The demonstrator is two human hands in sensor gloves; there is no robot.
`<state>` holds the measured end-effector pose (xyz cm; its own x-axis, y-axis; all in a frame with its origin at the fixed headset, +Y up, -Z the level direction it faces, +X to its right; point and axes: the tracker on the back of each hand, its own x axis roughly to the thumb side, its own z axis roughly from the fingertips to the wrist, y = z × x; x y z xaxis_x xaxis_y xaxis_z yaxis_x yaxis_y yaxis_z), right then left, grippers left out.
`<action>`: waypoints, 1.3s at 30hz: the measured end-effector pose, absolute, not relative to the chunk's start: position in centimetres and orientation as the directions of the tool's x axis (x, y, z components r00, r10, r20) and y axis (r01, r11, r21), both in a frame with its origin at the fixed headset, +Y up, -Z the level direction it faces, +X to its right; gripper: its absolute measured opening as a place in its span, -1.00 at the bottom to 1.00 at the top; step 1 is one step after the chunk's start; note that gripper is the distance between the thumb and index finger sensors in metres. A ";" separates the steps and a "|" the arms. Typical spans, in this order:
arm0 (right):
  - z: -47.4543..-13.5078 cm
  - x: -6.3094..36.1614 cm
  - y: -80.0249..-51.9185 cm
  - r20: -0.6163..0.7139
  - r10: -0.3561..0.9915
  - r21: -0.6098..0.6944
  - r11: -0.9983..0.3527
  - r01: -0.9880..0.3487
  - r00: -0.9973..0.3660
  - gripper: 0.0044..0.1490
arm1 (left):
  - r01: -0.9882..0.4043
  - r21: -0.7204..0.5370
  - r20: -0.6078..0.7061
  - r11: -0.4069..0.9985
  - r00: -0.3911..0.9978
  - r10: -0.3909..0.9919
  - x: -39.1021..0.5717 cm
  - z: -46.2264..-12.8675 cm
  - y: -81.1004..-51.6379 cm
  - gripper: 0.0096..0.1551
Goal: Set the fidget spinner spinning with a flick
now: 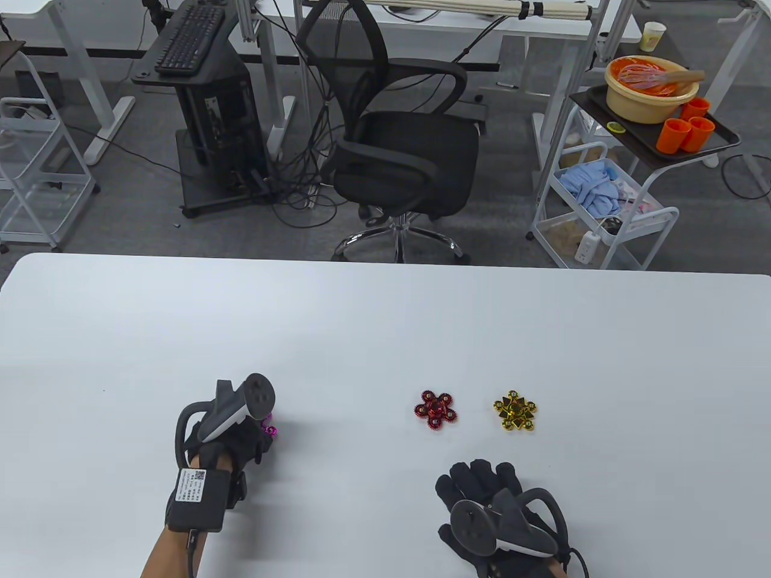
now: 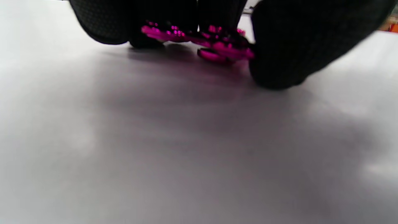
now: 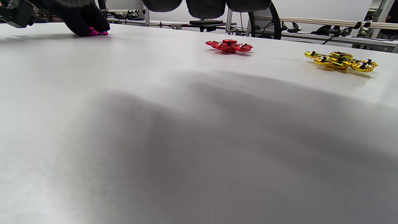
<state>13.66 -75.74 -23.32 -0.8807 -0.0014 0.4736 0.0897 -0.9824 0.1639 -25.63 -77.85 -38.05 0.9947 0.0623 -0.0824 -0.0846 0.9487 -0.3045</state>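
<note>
A magenta fidget spinner (image 1: 270,429) lies on the white table (image 1: 373,325) under my left hand (image 1: 244,436). In the left wrist view the spinner (image 2: 199,39) sits low on the table; my gloved fingers (image 2: 174,12) rest on top of it and my thumb (image 2: 289,49) touches its right edge. A red spinner (image 1: 435,410) and a gold spinner (image 1: 515,410) lie flat further right, untouched. My right hand (image 1: 482,481) rests on the table just in front of them, fingers spread and empty. The right wrist view shows the red (image 3: 229,46) and gold (image 3: 340,60) spinners.
Beyond the table's far edge stand a black office chair (image 1: 400,150), a computer stand with a keyboard (image 1: 199,108), and a white cart (image 1: 626,198) carrying a bowl and orange cups.
</note>
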 end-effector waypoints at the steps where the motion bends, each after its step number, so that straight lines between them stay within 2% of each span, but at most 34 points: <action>1: -23.3 13.7 -75.7 0.474 -0.004 0.160 -0.983 0.091 -0.881 -0.12 | -0.095 -0.293 -0.087 0.951 0.994 0.073 -25.8 -38.0 -77.9 -0.13; 6: -23.3 13.7 -75.5 0.472 -0.003 0.147 -0.986 0.082 -0.882 -0.12 | -0.096 -0.245 -0.069 0.965 0.994 0.082 -26.0 -37.4 -77.4 -0.13; 10: -23.3 13.7 -75.5 0.474 -0.011 0.140 -0.986 0.087 -0.880 -0.12 | -0.137 -0.196 0.038 0.971 0.988 0.147 -24.5 -35.7 -75.6 -0.12; 15: -23.2 13.6 -75.5 0.480 -0.012 0.136 -0.987 0.088 -0.877 -0.12 | -0.085 -0.150 0.235 0.985 0.965 0.119 -20.3 -31.6 -74.1 -0.10; 21: -22.8 13.1 -75.3 0.495 0.002 0.132 -0.989 0.072 -0.869 -0.12 | 0.012 -0.149 0.419 0.989 0.906 0.053 -14.7 -26.2 -75.6 -0.09; 26: -22.5 12.6 -75.3 0.510 0.011 0.135 -0.989 0.067 -0.860 -0.12 | 0.046 -0.173 0.450 0.984 0.892 0.037 -13.0 -25.1 -76.7 -0.08; 39: -22.4 11.9 -75.6 0.525 0.010 0.143 -0.987 0.077 -0.851 -0.12 | 0.155 -0.201 0.483 0.967 0.875 -0.040 -12.1 -24.8 -78.1 -0.07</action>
